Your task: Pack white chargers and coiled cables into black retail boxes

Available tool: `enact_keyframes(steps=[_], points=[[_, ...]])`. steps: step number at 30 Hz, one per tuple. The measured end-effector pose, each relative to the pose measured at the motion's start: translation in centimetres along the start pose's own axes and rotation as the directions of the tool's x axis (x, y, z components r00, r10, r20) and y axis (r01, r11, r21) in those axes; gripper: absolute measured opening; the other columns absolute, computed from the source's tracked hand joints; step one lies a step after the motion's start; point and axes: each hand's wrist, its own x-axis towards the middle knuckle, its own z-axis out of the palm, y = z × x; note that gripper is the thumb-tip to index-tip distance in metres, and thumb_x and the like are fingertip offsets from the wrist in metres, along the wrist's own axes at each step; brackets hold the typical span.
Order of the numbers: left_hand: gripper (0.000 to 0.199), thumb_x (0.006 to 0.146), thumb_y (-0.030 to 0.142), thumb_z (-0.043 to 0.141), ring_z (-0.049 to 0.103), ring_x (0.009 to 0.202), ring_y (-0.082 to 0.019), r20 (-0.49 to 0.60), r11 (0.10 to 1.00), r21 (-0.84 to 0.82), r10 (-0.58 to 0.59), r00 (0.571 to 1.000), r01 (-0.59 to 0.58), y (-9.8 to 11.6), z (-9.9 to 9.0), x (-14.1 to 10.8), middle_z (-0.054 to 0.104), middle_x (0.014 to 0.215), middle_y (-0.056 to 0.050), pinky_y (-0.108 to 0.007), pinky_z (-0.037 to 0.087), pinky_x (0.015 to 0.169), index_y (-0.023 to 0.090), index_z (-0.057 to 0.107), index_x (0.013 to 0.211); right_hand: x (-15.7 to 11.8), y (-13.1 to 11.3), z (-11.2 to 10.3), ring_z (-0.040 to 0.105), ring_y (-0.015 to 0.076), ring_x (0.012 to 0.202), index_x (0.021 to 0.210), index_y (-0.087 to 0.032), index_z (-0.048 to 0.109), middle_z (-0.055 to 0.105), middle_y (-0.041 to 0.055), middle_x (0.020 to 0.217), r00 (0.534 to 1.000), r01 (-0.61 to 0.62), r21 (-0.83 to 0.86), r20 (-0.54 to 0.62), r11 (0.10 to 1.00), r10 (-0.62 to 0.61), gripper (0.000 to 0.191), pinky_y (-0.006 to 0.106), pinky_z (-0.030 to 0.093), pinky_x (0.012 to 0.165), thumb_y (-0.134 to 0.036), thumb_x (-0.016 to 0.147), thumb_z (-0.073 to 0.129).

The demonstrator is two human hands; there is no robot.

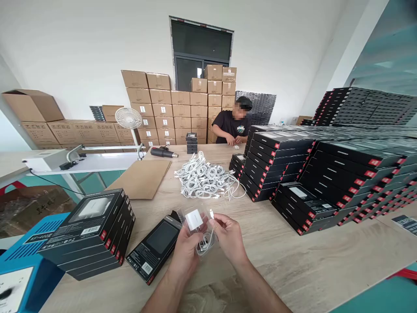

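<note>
In the head view, my left hand (188, 243) grips a clear plastic bag with a white charger (193, 219) in it. A coiled white cable (205, 244) lies against the bag, between my hands; whether it is inside the bag I cannot tell. My right hand (230, 239) pinches the cable near its white plug (211, 213), which points up. Left of my hands, a black box (156, 245) with a dark window lies flat, its far end flap up. Beyond my hands a heap of white cables (205, 176) spreads over the wooden table (270, 265).
Black boxes with white chargers (89, 230) are stacked at left beside a blue machine (29, 265). Many black boxes (276, 161) are piled at right. A cardboard sheet (143, 178) and a heat gun (163, 152) lie farther back. Another person (233, 124) works across the table.
</note>
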Motion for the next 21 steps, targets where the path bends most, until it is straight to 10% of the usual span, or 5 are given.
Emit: enact_keyframes(steps=[9,16,21], points=[[0.058,0.054,0.012,0.076,0.067,0.11,-0.03,-0.037,0.998,0.046,0.053,0.998,-0.051,0.3,0.7,-0.1,0.075,0.112,-0.009,-0.037,0.049,0.092,0.018,0.069,0.112,-0.8,0.2,2.0,0.061,0.019,0.069,0.074,-0.018,0.07,0.071,0.0041,0.074,0.982,-0.012,0.092,-0.188,0.996,0.029,0.02,0.029,0.05,0.066,-0.038,0.075,0.07],[0.057,0.063,0.026,0.081,0.07,0.102,-0.029,-0.002,0.998,-0.015,0.056,0.998,-0.056,0.5,-0.3,0.1,0.076,0.107,-0.01,-0.034,0.052,0.083,0.017,0.066,0.118,-0.6,-0.4,3.6,0.067,0.0226,0.08,0.097,-0.017,0.071,0.075,0.0069,0.085,0.994,-0.007,0.091,-0.108,0.996,0.017,0.026,0.031,0.052,0.075,-0.038,0.085,0.062],[0.052,0.063,0.018,0.076,0.071,0.095,-0.027,0.002,0.996,-0.06,0.071,0.997,-0.071,1.4,-0.2,-0.3,0.077,0.101,-0.008,-0.031,0.053,0.076,0.017,0.066,0.113,-0.5,-0.7,3.7,0.068,0.0224,0.079,0.117,-0.02,0.064,0.076,0.0069,0.088,0.981,0.091,-0.224,-0.147,0.97,-0.126,0.032,0.033,0.052,0.077,-0.035,0.089,0.059]])
